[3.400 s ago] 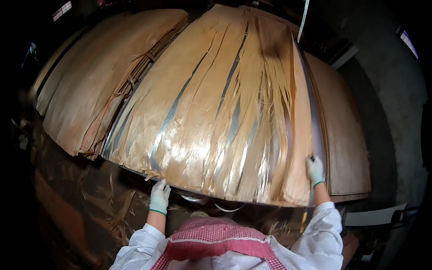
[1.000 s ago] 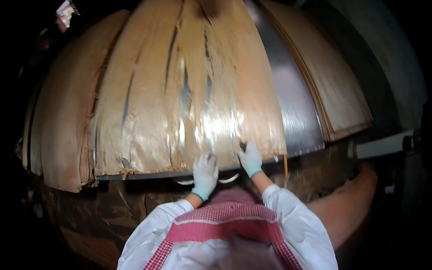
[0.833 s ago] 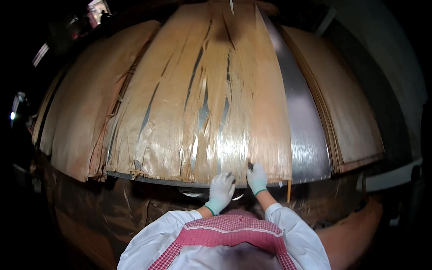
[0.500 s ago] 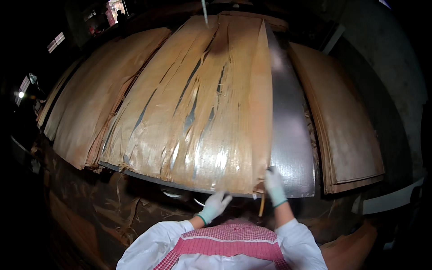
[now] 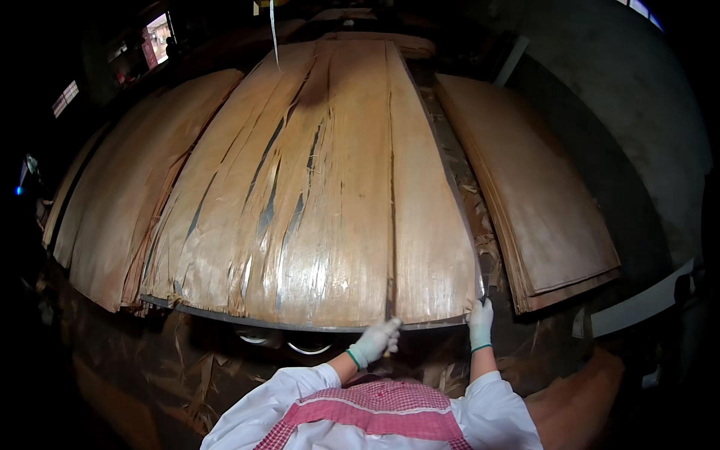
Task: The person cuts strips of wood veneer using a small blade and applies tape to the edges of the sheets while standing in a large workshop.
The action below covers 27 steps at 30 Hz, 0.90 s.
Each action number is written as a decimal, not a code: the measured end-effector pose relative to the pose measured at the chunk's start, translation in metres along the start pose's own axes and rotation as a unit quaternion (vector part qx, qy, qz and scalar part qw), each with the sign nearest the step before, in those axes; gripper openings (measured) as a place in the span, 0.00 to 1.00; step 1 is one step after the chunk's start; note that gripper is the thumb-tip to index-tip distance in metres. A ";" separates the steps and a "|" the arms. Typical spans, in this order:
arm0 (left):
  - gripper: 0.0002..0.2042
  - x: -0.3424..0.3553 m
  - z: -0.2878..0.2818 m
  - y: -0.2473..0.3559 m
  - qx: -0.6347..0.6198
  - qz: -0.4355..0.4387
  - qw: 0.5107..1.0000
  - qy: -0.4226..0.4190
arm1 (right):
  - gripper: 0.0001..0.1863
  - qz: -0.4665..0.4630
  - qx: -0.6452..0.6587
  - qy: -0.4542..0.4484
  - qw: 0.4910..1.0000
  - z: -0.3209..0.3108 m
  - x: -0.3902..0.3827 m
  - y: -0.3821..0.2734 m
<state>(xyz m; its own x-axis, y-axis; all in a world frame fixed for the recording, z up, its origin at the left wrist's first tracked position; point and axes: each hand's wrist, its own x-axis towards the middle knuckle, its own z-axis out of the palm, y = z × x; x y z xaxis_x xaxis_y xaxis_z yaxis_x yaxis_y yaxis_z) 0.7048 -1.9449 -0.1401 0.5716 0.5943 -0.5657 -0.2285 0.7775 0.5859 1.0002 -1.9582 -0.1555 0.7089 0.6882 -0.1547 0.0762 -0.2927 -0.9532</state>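
A wide tan veneer sheet (image 5: 345,225) with long dark splits lies over the metal-topped table (image 5: 247,318). Along its right side is a separate veneer strip (image 5: 431,225), lying flat, with a narrow dark seam between the two. At the front edge, by the lower end of that seam, my left hand (image 5: 375,343) is closed in a white glove; what its fingers grip is hidden. My gloved right hand (image 5: 481,325) is closed at the strip's front right corner, around a thin dark tool (image 5: 484,298) whose exact kind is too small to tell.
Stacks of veneer stand to the left (image 5: 142,187) and right (image 5: 536,195) of the table. Torn veneer scraps (image 5: 202,375) litter the floor below the front edge. A pale thin strip (image 5: 274,34) hangs above the far end.
The right-hand veneer strip has gone from partly folded over to flat, covering the bare metal. My right hand moved right to the corner; my left hand moved to the seam and closed.
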 end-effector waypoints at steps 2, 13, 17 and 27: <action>0.11 -0.014 -0.013 0.024 -0.007 0.065 0.998 0.006 | 0.11 0.093 0.112 -0.008 0.989 0.003 -0.001 0.005; 0.30 -0.084 -0.072 0.023 -0.128 -0.026 0.991 0.039 | 0.06 0.000 0.063 -0.080 0.995 -0.033 0.029 -0.046; 0.21 -0.041 -0.089 0.006 -0.175 -0.014 0.969 0.174 | 0.06 0.010 0.043 -0.068 0.997 -0.032 0.029 -0.020; 0.13 -0.009 -0.093 -0.010 0.030 0.169 0.886 0.430 | 0.20 -0.044 -0.040 0.013 0.998 -0.003 0.026 0.079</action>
<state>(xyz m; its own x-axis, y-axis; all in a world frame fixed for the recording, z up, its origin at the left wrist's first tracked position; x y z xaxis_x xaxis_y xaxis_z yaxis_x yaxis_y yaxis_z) 0.6289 -1.9392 -0.1950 -0.3407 0.7480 -0.5696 -0.2154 0.5276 0.8217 1.0268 -1.9654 -0.2337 0.7147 0.6964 -0.0642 0.1932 -0.2848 -0.9389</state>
